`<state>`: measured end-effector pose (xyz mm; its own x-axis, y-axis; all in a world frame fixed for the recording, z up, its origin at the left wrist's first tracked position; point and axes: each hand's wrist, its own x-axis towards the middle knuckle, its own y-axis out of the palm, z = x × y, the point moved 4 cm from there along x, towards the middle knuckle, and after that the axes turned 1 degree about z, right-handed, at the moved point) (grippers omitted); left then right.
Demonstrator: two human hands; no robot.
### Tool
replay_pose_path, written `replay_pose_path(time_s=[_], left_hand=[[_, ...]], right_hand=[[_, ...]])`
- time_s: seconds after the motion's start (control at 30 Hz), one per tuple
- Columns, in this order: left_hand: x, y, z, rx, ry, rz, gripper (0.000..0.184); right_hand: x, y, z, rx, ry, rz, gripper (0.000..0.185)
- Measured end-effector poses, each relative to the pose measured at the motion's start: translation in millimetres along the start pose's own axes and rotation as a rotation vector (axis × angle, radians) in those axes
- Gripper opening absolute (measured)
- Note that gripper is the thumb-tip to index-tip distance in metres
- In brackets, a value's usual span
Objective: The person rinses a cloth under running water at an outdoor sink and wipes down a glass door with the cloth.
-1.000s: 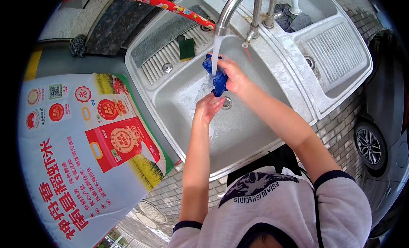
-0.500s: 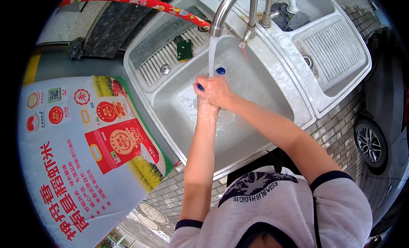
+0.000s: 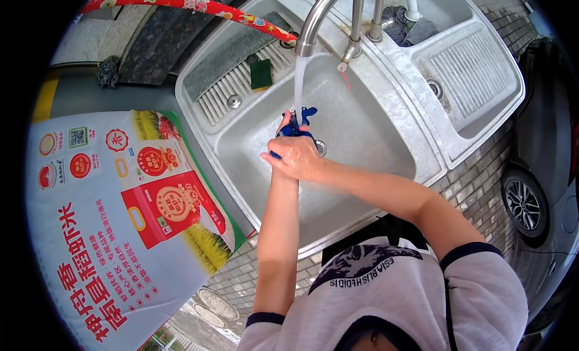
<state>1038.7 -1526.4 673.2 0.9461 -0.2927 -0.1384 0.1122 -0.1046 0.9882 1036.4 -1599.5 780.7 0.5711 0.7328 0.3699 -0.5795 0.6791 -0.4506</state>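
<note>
My left hand (image 3: 283, 123) is mostly hidden under the right one, its fingers around a dark blue object (image 3: 291, 129) whose kind I cannot make out. A lobed end of the object sticks out to the right. My right hand (image 3: 298, 156) lies across the left, fingers closed, with a blue piece showing by its fingertips. Water (image 3: 298, 88) runs from the curved metal faucet (image 3: 306, 44) onto the blue object. Both hands are wet and inside the grey sink basin (image 3: 368, 140), beside its drain (image 3: 321, 147).
A green and yellow sponge (image 3: 261, 74) lies on the ribbed ledge. A red patterned hose (image 3: 199, 2) crosses above the sink. At left is a large printed rice bag (image 3: 78, 188). A second sink (image 3: 470, 67) adjoins at right, with a parked car (image 3: 543, 188) beyond.
The right hand has moved down toward the left wrist. More of the blue object now shows under the stream, and the drain has come into view.
</note>
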Motion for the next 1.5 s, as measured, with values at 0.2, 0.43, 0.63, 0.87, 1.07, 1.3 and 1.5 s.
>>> replay_pose_path(time_s=[0.2, 0.43, 0.63, 0.87, 1.07, 1.3, 1.5], left_hand=[[2.5, 44.8, 20.2, 0.341, 0.392, -0.758, 0.035], [-14.2, 30.2, 14.4, 0.25, 0.356, -0.536, 0.045], [-15.0, 41.9, 23.9, 0.733, 0.745, -0.35, 0.046], [16.3, 43.0, 21.7, 0.377, 0.408, -0.875, 0.039], [4.5, 57.3, 17.6, 0.207, 0.393, -0.379, 0.042], [-9.1, -12.0, 13.7, 0.205, 0.387, -0.278, 0.032], [11.2, 37.8, 19.3, 0.381, 0.421, -0.793, 0.029]], right_hand=[[51.9, -30.2, -87.2, -0.23, 0.32, -0.076, 0.025], [34.1, -18.1, -66.3, 0.103, 0.326, -0.072, 0.02], [-3.7, 2.0, -9.0, 0.041, 0.082, 0.077, 0.017], [48.3, -30.4, -82.3, -0.175, 0.38, -0.063, 0.024], [33.6, -18.8, -80.0, 0.028, 0.438, -0.13, 0.024], [-4.2, 2.3, -30.8, 0.027, 0.137, 0.056, 0.014], [42.6, -15.6, -109.9, -0.093, 0.38, -0.268, 0.018]])
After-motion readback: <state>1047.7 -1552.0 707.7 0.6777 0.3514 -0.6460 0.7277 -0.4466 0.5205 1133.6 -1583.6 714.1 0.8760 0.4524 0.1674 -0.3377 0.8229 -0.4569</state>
